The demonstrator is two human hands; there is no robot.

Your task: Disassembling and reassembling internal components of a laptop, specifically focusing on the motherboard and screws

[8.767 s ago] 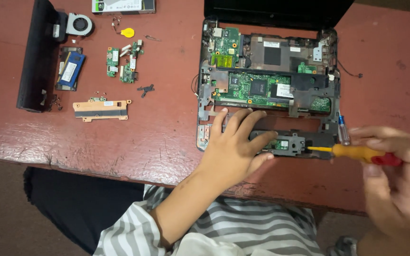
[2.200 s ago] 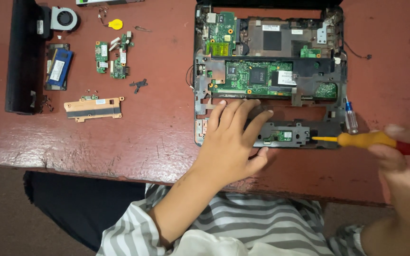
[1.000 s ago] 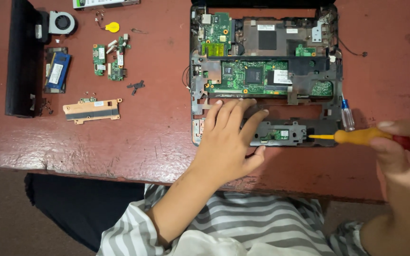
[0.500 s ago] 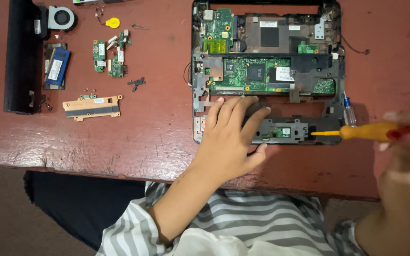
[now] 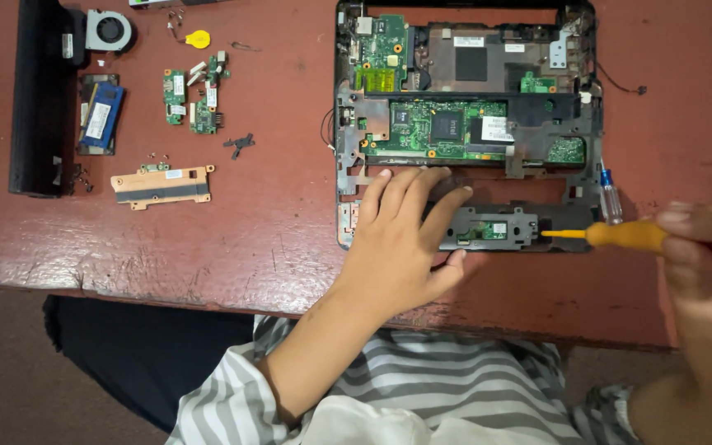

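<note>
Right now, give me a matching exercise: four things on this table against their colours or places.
Things:
1. screwdriver
2. cooling fan
3. coin cell
4. left hand

Descriptions:
a. yellow, round, near the table's far edge
b. flat on the opened laptop's front edge
c. orange handle, held in the right hand
d. grey, at top left

Pairs: 1-c, 2-d, 3-a, 4-b

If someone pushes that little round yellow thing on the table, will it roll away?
Probably not. The yellow disc looks to lie flat on the red table, so a push would likely slide it. It seems small and thin, so probably light. Stood on its edge, its round shape might let it roll.
</note>
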